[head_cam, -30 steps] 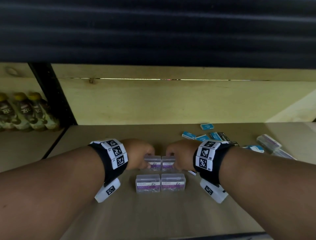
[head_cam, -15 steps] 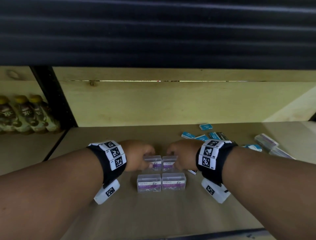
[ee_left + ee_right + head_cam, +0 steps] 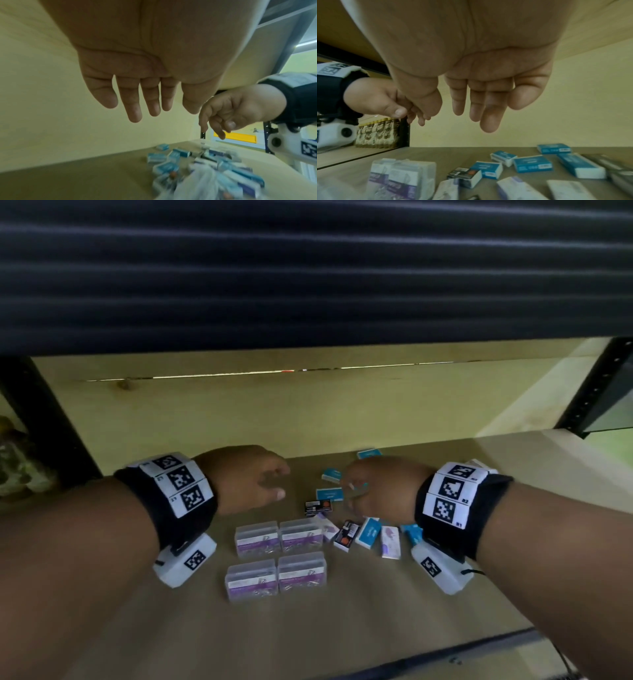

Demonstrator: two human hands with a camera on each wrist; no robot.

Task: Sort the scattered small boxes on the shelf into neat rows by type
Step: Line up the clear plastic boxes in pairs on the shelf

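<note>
We see four clear boxes (image 3: 279, 556) in two rows at frame centre, scattered blue boxes (image 3: 329, 494) right of them, and both our left hand (image 3: 247, 478) and right hand (image 3: 378, 489) hovering, loosely spread, holding nothing.

A wooden shelf board (image 3: 342, 628) with a pale wooden back panel (image 3: 308, 412) behind it (a thin bright slit runs along its top). A dark ribbed surface (image 3: 308, 268) hangs overhead. Black metal uprights (image 3: 44, 419) frame the bay. Bottles (image 3: 376, 135) stand in the neighbouring bay at left.
</note>
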